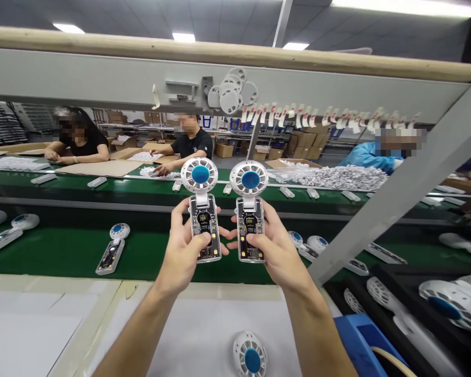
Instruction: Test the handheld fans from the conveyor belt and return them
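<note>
In the head view I hold up two handheld fans side by side, upright and a small gap apart. My left hand (pixel 184 243) is wrapped round the left handheld fan (pixel 205 222), its thumb on the exposed circuit board. The other handheld fan (pixel 251 225) is gripped by my right hand (pixel 272 238), that thumb also pressing on the board. Each has a round white head with a blue centre, a clear-edged handle and a small lit display. Below them a third fan (pixel 251 353) lies on the white work surface (pixel 196 319), partly cut off by the frame.
A green conveyor belt (pixel 74 248) carries several fans. Beyond it runs another green belt (pixel 141 184) with small white parts. Co-workers sit opposite, beside a heap of white parts (pixel 345 178). A slanted grey post (pixel 377 209), a blue bin (pixel 365 340) and black trays stand right.
</note>
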Motion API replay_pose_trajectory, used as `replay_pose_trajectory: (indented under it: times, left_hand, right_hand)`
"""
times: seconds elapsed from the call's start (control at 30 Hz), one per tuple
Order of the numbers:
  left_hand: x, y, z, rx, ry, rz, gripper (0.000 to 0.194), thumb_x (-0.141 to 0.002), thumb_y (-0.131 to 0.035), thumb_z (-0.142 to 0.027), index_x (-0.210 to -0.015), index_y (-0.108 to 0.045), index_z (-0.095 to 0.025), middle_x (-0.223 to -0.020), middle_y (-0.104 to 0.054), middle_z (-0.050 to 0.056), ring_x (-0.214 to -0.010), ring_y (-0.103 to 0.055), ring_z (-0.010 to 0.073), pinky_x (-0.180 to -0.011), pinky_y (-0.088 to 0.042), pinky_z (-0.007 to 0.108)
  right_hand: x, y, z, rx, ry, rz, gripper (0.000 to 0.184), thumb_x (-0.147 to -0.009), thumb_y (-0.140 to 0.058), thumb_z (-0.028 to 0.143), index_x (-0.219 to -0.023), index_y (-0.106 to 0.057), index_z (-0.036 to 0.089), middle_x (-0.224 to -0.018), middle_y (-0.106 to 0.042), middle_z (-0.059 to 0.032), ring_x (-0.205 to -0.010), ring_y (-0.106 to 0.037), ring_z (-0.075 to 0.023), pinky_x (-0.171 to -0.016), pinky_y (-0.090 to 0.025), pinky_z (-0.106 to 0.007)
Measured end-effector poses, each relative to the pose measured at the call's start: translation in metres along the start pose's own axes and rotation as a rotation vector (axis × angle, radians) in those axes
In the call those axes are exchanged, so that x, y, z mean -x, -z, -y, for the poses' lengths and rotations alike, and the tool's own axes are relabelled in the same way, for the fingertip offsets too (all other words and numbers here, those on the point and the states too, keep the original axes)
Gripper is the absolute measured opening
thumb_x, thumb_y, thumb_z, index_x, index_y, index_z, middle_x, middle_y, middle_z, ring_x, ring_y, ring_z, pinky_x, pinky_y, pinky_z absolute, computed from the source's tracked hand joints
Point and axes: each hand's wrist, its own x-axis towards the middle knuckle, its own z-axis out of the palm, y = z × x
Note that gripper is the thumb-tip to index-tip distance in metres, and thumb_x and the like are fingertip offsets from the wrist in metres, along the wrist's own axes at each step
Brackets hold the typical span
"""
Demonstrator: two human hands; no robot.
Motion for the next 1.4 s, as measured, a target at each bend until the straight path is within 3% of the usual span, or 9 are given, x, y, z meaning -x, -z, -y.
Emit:
replay_pose_trajectory:
  times: [0.13,0.4,0.67,1.2,1.4]
  left_hand:
    - [0.002,0.001,-0.002,0.014,0.001,0.027,0.062,-0.088,-0.067,-0.018,-0.138,-0.033,-0.032,-0.139,-0.059,0.011,-0.079,-0.074,0.0186,-0.062,-0.064,0.031]
    - [-0.001,0.004,-0.002,0.029,-0.005,0.089,0.069,-0.088,-0.066,-0.018,-0.146,-0.032,-0.035,-0.144,-0.052,0.012,-0.083,-0.073,0.0192,-0.062,-0.063,0.031]
    - [0.001,0.005,-0.005,0.046,0.013,0.14,0.067,-0.089,-0.064,-0.017,-0.146,-0.033,-0.034,-0.138,-0.056,0.012,-0.086,-0.071,0.0211,-0.064,-0.064,0.035]
    - [-0.001,0.0,-0.012,0.058,0.051,0.058,0.078,-0.077,-0.069,-0.013,-0.143,-0.031,-0.028,-0.131,-0.059,0.011,-0.082,-0.07,0.019,-0.061,-0.062,0.031]
    - [-0.001,0.001,-0.01,0.074,0.05,0.068,0.069,-0.084,-0.067,-0.02,-0.143,-0.033,-0.029,-0.14,-0.055,0.014,-0.077,-0.07,0.0168,-0.058,-0.061,0.03]
  right_hand:
    - [0.002,0.0,0.005,0.013,-0.004,-0.015,0.077,-0.082,-0.065,0.02,-0.148,-0.027,0.032,-0.116,-0.063,-0.0046,-0.092,-0.072,-0.0213,-0.078,-0.066,-0.042]
    - [0.009,-0.002,0.009,0.021,0.045,-0.006,0.074,-0.085,-0.063,0.016,-0.148,-0.028,0.03,-0.115,-0.065,-0.0038,-0.082,-0.071,-0.0158,-0.065,-0.062,-0.029]
    - [0.01,-0.003,0.008,0.011,0.037,-0.001,0.07,-0.086,-0.063,0.017,-0.146,-0.031,0.033,-0.115,-0.064,-0.0027,-0.078,-0.069,-0.0155,-0.063,-0.061,-0.03]
    - [0.007,-0.007,0.004,-0.012,-0.042,0.023,0.08,-0.076,-0.066,0.013,-0.147,-0.033,0.032,-0.117,-0.065,-0.0039,-0.082,-0.071,-0.0181,-0.066,-0.062,-0.033]
    - [0.006,-0.01,0.006,-0.049,-0.025,-0.029,0.073,-0.079,-0.068,0.021,-0.144,-0.037,0.031,-0.116,-0.066,-0.0046,-0.074,-0.07,-0.0175,-0.06,-0.061,-0.033]
